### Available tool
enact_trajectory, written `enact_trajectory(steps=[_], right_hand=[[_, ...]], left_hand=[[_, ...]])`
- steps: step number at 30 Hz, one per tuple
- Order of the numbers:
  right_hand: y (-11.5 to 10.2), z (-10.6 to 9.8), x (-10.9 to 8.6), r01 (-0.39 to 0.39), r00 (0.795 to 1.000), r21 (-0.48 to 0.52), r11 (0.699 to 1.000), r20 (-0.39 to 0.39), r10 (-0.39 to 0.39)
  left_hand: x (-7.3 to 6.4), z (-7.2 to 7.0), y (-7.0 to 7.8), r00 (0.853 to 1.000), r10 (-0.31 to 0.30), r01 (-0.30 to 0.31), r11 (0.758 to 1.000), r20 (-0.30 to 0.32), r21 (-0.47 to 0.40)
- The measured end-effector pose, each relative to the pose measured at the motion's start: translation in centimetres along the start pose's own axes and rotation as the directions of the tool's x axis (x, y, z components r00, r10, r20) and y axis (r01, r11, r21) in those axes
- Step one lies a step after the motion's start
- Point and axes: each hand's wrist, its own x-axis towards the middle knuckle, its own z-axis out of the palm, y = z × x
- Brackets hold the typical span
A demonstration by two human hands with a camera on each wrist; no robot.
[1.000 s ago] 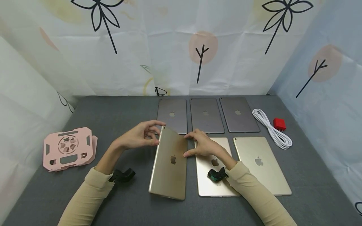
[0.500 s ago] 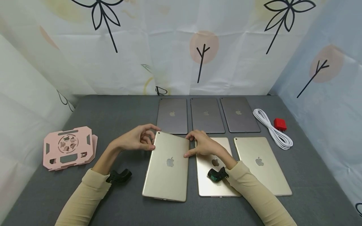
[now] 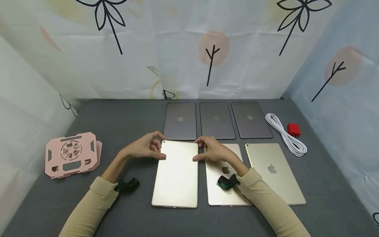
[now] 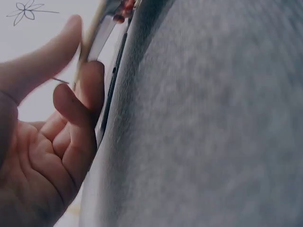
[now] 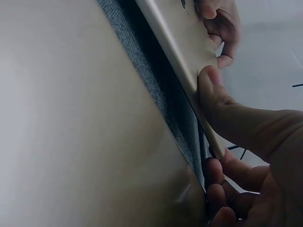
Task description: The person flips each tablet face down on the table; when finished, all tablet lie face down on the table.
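Observation:
A gold tablet [image 3: 176,177] lies face down at the centre, its back shining with glare. My left hand [image 3: 145,147] pinches its upper left corner, and my right hand [image 3: 216,152] grips the upper right corner. In the left wrist view the thumb [image 4: 54,52] is on the back and the index finger [image 4: 92,82] is under the edge. The right wrist view has the tablet [image 5: 189,47] tilted with its top edge off the grey cloth, thumb over its edge. Beside it lies a second gold tablet [image 3: 214,187], partly under my right hand and wrist; a third gold tablet [image 3: 278,186] is further right.
Three dark grey tablets [image 3: 180,128] lie in a row behind. At the right are a coiled white cable [image 3: 284,134] and a red charger plug [image 3: 293,129]. A pink cut-out stand [image 3: 88,144] lies at the left. Patterned cloth walls [image 3: 177,49] enclose the table.
The gold tablet has turned from a steep sideways tilt to nearly flat, its back now facing up. My left hand has shifted left and down with it; the right hand has barely moved.

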Motion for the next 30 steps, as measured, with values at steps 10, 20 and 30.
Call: enact_trajectory(steps=[10, 20, 30], right_hand=[[0.2, -0.2, -0.1, -0.005, 1.0, -0.012, 1.0, -0.001, 0.005], [0.4, 0.1, -0.1, -0.005, 1.0, -0.064, 0.998, -0.021, 0.003], [0.4, 0.4, -0.2, -0.001, 0.999, -0.067, 0.998, -0.046, -0.002]], left_hand=[[0.6, 0.8, -0.1, 0.997, -0.059, 0.064, 0.993, -0.052, 0.096], [0.7, 1.0, -0.1, 0.996, -0.048, 0.06, 0.985, -0.074, 0.163], [0.7, 1.2, 0.5, 0.994, -0.043, 0.073, 0.944, -0.099, 0.322]])
